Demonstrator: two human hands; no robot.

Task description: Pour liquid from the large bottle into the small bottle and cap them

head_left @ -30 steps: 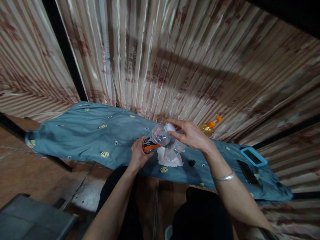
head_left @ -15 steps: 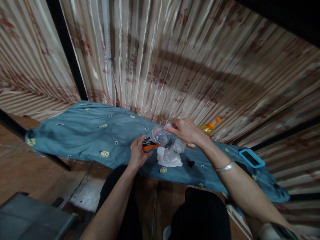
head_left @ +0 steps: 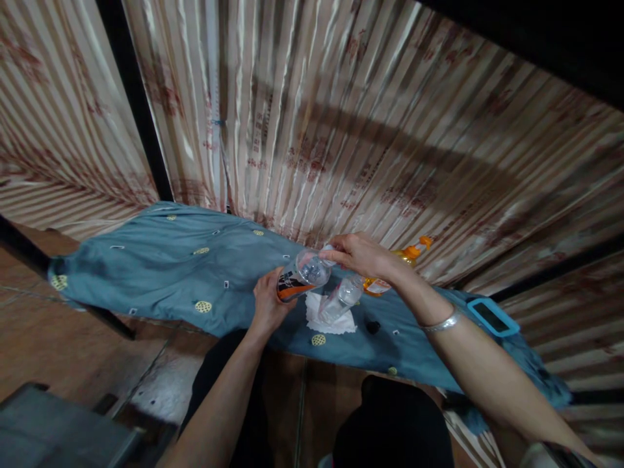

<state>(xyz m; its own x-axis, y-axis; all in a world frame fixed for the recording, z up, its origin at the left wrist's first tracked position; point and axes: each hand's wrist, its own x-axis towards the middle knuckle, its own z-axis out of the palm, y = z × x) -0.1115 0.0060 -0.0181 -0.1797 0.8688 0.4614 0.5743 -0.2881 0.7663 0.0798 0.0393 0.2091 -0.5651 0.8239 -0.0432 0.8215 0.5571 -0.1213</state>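
My left hand is wrapped round a clear plastic cup with a black and orange print, tilted so its mouth faces right. At the cup's rim, my right hand pinches a small whitish, partly see-through thing; its kind I cannot make out. Below my right hand, a clear empty-looking bottle leans over a white paper napkin. A small black object, perhaps a cap, lies right of the napkin. Partly behind my right wrist stands a pump bottle of yellow-orange liquid with an orange pump head.
A blue-green cloth with yellow patterns covers the narrow table. At its right end lies a device with a light-blue frame and dark screen. Striped curtains hang behind, among black posts. A grey stool stands at lower left.
My right hand and the whitish thing have shifted slightly at the cup's mouth. The cup stays in my left hand. The view has tilted a little.
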